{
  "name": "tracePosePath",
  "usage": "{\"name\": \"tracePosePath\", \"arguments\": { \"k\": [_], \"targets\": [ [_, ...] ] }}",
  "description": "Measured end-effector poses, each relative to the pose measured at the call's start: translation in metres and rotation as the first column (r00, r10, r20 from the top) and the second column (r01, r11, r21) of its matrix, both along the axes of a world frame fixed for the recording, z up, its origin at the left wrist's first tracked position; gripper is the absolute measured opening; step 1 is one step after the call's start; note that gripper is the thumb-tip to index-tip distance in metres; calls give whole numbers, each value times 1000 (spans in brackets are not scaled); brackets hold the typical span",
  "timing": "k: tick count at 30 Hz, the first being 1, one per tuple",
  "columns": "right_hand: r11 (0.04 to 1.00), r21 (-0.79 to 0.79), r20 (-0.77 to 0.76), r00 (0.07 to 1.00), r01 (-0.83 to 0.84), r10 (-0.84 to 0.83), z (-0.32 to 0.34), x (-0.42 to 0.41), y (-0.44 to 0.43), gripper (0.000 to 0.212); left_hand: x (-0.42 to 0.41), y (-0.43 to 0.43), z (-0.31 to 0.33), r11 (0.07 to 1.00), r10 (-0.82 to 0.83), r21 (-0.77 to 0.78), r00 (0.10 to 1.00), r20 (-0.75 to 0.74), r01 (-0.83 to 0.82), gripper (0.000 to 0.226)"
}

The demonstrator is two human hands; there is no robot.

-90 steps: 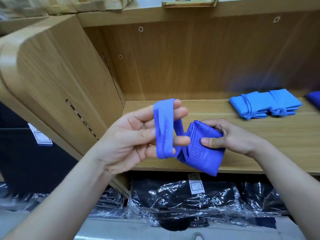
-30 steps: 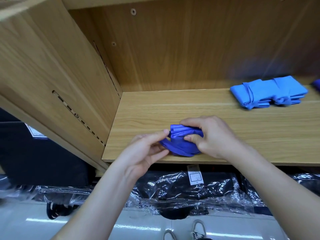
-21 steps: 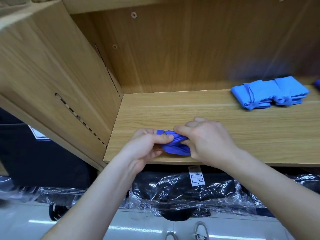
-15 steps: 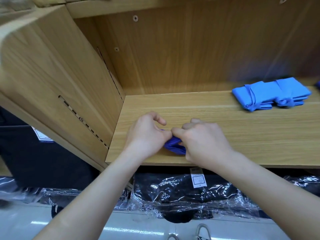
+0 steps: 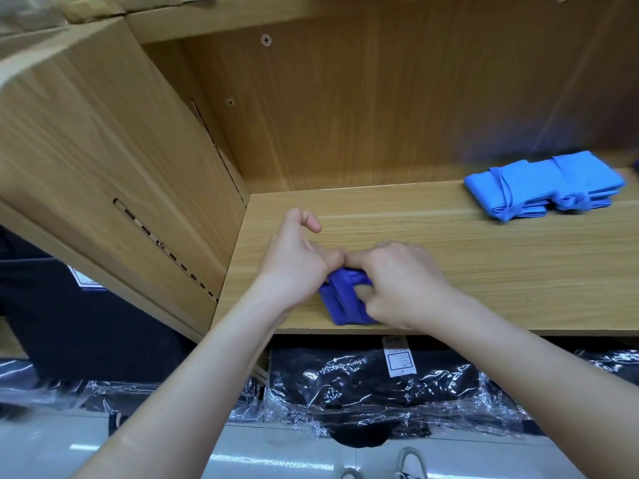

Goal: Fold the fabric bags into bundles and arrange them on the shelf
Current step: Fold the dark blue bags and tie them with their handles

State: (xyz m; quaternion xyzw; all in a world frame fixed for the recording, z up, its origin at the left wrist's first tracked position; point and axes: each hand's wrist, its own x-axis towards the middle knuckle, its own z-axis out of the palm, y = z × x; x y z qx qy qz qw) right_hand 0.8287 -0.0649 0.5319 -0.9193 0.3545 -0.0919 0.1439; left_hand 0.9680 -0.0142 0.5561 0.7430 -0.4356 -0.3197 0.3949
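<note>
Head view: at the front edge of the shelf [image 5: 466,271], a blue bag bundle [image 5: 340,302] is gripped by the curled left hand [image 5: 297,264] and right hand [image 5: 401,288], seemingly for tightening.

both hands [image 5: 349,271] grip blue bundle [image 5: 344,300] | shelf [image 5: 484,271] front edge

Left hand [image 5: 297,261] & right hand [image 5: 397,288] both bare, forearms [image 5: 207,375] bare up to the frame edge, thumbnails short, and at the bottom edge toes of two shoes [image 5: 411,459] w/ pale grey rims, rest cut off.
</note>
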Motion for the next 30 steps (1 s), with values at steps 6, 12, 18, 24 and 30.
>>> {"name": "tracePosePath", "arguments": {
  "k": [6, 12, 18, 24, 30],
  "targets": [
    [760, 649, 462, 817, -47, -344, -22, -12, -11, 30, 9, 9, -11, 999, 40, -11, 994, -97, -42, 41],
    [949, 315, 527, 827, 24, -196, -29, 0, 6, 16, 0, -1, -6, 999, -44, 8, 982, 184, 44, 26],
    [953, 283, 519, 817, 112, -250, -21, 3, -1, 24, -7, -6, 5, 992, -53, -110, 989, 135, 69, 31],
    [720, 694, 542, 668, -14, -510, -19, -8, -9, 24, 1, 0, -3, 962, -133, -197, 956, 263, 188, 30],
    [577, 758, 619, 613, -304, -492, 3, -20, -13, 22, 1, 17, -17, 943, -322, -169, 917, -236, 288, 42]
  ]
}}
